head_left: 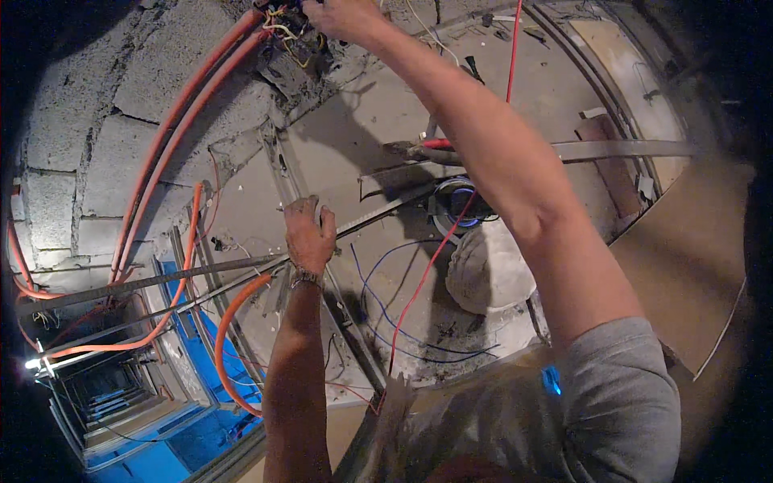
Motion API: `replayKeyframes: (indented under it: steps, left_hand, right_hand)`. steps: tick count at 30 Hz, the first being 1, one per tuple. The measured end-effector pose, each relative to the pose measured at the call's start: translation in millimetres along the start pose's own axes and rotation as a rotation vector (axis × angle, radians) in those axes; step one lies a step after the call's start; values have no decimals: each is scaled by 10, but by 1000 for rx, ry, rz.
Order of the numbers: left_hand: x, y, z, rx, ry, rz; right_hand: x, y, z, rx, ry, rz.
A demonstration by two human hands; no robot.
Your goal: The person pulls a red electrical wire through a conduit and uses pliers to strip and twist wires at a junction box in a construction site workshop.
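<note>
My right arm reaches up to the block wall, with my right hand (342,18) at the top edge of the view. Its fingers are bent in at a bundle of loose coloured wires (283,32), where orange corrugated conduits (187,105) end at a rough hole. What those fingertips pinch is hidden. Lower down, my left hand (309,235) is closed around a thin metal profile (378,211) where several profiles cross, thumb pointing up. A dark bracelet circles that wrist.
Beside my right forearm lie pliers with red grips (431,146). A round pale sack or bucket (489,270) stands below. Red cable (419,283) and blue wire (378,322) trail nearby. A brown board (684,258) is at right; a bright lamp (34,364) shines at left.
</note>
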State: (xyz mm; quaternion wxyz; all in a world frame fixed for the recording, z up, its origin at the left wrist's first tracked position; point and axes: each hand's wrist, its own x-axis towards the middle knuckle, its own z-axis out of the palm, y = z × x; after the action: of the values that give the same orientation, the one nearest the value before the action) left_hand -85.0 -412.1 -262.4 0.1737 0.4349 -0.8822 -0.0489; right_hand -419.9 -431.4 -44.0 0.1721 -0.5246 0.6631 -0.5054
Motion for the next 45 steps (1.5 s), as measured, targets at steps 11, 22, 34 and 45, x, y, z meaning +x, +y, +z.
replayKeyframes:
  steps: [11, 22, 34, 45]
  left_hand:
    - [44, 74, 85, -44, -23, 40]
    - [-25, -1, 121, -27, 29, 80]
    - [105, -41, 95, -13, 30, 49]
    - [-39, 11, 76, 150, -131, -2]
  right_hand:
    - [1100, 476, 300, -984, -352, -152]
    - [1155, 188, 255, -987, -552, -155]
    - [1145, 905, 588, -377, 173, -490]
    - [1048, 389, 123, -321, -177, -438]
